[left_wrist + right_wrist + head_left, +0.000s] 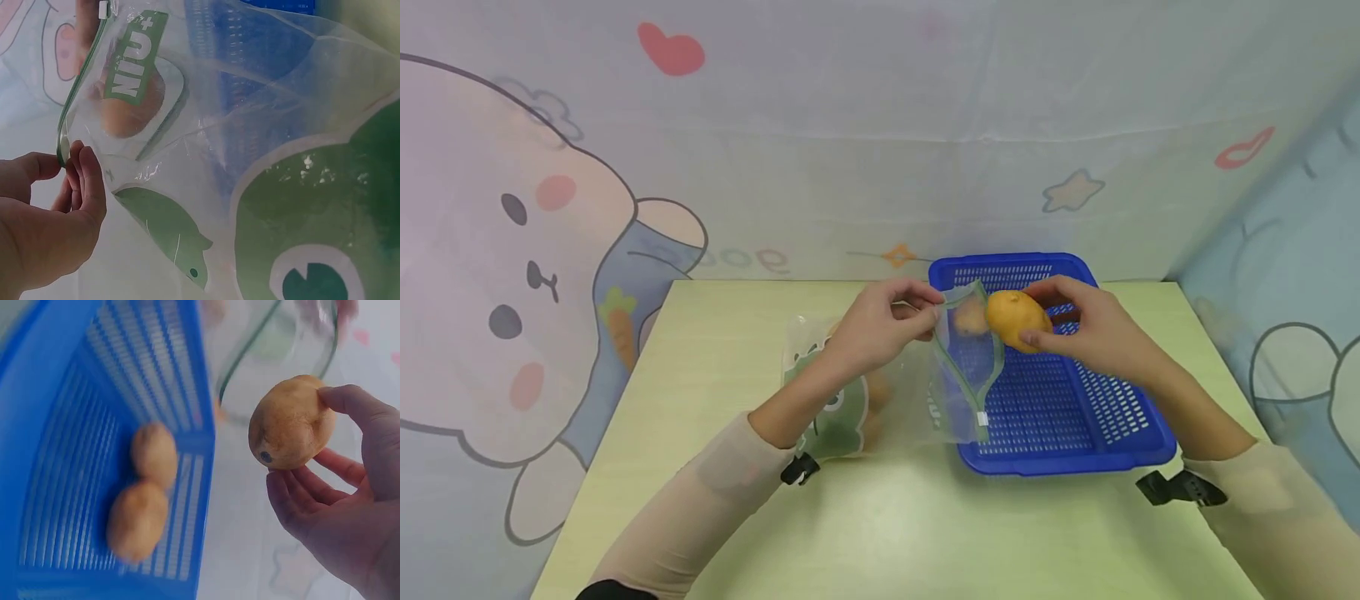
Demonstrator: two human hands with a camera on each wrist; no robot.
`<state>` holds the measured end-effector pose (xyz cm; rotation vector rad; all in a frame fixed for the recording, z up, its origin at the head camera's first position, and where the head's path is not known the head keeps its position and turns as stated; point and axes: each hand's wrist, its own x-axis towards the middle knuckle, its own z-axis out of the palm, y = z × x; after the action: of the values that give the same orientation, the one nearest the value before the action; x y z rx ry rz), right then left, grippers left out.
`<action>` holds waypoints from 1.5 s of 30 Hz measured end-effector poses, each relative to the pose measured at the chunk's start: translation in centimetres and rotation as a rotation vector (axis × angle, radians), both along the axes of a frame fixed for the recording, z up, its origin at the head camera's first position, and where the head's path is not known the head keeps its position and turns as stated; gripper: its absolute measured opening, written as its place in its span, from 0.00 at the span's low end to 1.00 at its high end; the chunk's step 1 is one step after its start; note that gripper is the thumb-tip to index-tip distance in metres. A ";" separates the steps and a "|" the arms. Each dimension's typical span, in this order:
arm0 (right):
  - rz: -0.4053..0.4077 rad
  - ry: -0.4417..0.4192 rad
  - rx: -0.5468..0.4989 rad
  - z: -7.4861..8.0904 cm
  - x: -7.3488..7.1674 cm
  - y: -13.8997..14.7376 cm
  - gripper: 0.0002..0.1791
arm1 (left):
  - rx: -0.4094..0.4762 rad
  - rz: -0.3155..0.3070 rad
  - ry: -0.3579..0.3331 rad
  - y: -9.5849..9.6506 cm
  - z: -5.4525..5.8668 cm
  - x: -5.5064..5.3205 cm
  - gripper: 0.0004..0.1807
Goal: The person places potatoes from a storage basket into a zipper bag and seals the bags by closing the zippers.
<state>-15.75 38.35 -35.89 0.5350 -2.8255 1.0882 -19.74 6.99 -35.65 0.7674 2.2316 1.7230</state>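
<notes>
My left hand [887,321] pinches the green-edged rim of a clear zip bag [206,150] between thumb and fingers. The bag's mouth gapes toward the right, and a green cartoon print covers its left part. Brownish round shapes show blurrily inside. My right hand [1086,329] holds a yellow-brown pear [1017,321] by its fingertips, right beside the bag's mouth. In the right wrist view a dark spot marks the lower end of this pear [292,425]. Two similar pears, one upper [154,455] and one lower [137,522], sit blurred in the blue basket [203,450].
The blue plastic basket [1063,462] stands on the pale table [880,525], partly behind the bag and under my right hand. A cartoon-printed cloth [850,167] hangs along the table's back edge. A black strap sits near each wrist.
</notes>
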 end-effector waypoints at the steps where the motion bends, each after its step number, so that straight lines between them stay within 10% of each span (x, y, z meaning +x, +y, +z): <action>1: 0.024 -0.001 -0.007 0.1 0.1 -0.7 0.28 | -0.001 0.003 0.000 0.0 0.0 0.0 0.10; 15: 0.219 0.100 0.035 -2.9 -0.2 -6.4 0.25 | 0.037 0.005 -0.021 0.0 0.2 0.2 0.09; 32: 0.004 0.174 -0.033 -2.1 -1.8 -2.6 0.15 | 0.043 0.017 -0.045 0.0 0.1 0.0 0.09; 45: -0.147 -0.188 0.148 -6.4 -8.3 2.3 0.43 | 0.028 0.029 -0.040 -0.2 -0.3 -0.2 0.09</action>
<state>-24.09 40.66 -42.32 0.2392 -3.0669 0.9558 -19.95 6.83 -35.92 0.7044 2.2074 1.7705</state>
